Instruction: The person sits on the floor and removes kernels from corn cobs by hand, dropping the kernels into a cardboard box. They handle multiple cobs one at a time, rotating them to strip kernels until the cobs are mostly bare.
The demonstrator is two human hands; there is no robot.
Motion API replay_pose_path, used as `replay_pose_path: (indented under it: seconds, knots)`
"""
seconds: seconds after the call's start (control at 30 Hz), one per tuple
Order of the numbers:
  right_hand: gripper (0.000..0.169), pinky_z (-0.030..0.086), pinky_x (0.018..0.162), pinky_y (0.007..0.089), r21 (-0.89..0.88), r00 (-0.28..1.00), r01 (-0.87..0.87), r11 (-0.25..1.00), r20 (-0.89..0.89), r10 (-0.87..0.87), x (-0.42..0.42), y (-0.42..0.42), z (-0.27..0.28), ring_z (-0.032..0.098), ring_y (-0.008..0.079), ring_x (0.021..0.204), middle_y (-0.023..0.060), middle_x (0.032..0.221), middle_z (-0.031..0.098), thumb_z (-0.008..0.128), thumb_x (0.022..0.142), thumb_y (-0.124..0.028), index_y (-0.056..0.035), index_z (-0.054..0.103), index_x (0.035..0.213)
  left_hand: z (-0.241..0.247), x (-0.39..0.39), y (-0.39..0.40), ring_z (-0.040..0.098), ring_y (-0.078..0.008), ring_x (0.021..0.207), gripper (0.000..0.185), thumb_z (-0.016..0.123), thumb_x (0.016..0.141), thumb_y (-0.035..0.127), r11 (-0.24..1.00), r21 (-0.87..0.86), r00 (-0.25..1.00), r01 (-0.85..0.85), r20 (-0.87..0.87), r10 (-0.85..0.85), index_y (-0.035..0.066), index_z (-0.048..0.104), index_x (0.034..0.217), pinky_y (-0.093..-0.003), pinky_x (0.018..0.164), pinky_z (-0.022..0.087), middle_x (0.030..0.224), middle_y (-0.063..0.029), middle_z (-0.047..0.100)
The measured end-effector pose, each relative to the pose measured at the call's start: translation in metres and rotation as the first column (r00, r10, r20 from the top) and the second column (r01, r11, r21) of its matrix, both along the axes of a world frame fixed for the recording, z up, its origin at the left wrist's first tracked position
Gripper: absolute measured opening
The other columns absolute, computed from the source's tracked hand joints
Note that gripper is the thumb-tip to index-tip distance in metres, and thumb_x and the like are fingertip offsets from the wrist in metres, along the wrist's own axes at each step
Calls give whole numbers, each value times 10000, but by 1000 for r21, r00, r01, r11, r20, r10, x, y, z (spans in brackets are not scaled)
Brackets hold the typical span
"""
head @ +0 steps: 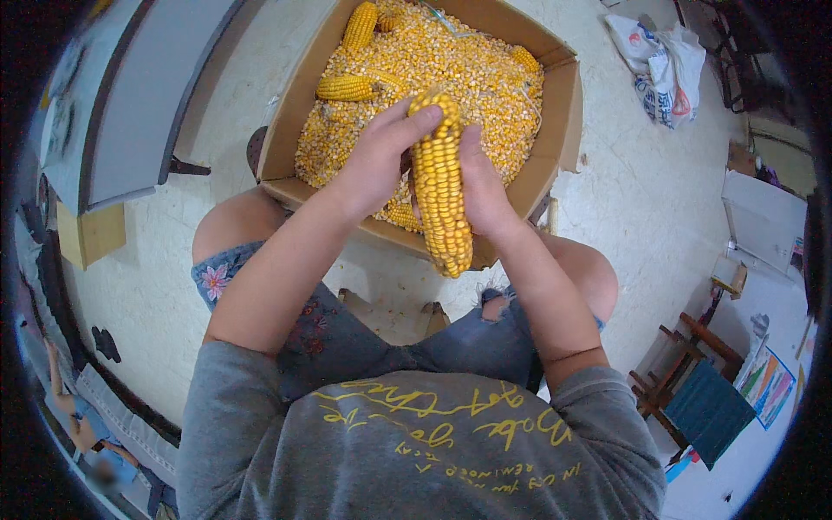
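A dried yellow corn cob (pixel 442 188), still covered in kernels, is held between both hands over the near side of a cardboard box (pixel 567 110). My left hand (pixel 383 146) grips its upper part, the thumb lying across the kernels near the far tip. On the other side, my right hand (pixel 482 182) wraps the cob with its thumb pointing up; its fingers are mostly hidden behind. Loose corn kernels (pixel 448 65) fill the box. Among them lie several whole cobs, including one at the left wall (pixel 346 88) and another in the far left corner (pixel 360 26).
My knees flank the box on the tiled floor (pixel 624 214). A grey panel-like piece of furniture (pixel 149 91) stands left, near a wooden block (pixel 94 234). Plastic bags (pixel 663 71) lie far right. A small wooden chair (pixel 695 390) is at right. Another person (pixel 91 416) appears at lower left.
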State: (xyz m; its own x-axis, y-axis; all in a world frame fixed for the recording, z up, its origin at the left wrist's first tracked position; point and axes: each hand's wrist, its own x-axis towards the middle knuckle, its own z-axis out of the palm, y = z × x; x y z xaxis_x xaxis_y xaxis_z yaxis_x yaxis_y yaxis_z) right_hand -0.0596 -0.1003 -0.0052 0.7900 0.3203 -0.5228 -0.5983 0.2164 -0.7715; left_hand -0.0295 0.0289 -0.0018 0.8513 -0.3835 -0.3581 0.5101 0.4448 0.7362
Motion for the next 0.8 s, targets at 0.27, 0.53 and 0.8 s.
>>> replay_pose_path:
  seconds: [0.27,0.53,0.8]
  knots:
    - [672,474,596,283,-383,971,-66,921,189,148,-6,-1,-25,568,180,693,133,831,551,181,825,-570,7,448,1041,0,-3,-15,515,-139,822,223,503,799,212,988,97,986,-121,-99,131,31,523,929,-278,745,397,879,-55,548]
    - [693,466,449,262,-148,995,-15,989,100,30,3,-5,-9,557,175,513,90,665,547,140,794,-618,-27,483,910,5,-1,0,504,-151,854,312,448,837,254,994,-100,998,48,-38,-52,20,455,1043,-291,770,397,939,-72,519]
    - [686,469,446,260,-215,995,-32,976,84,52,-3,-9,-27,558,174,505,88,650,543,168,791,-621,-23,477,927,-2,-1,-10,506,-168,853,272,419,839,189,995,-97,992,-37,-123,25,-12,435,1022,-304,772,404,913,-91,517]
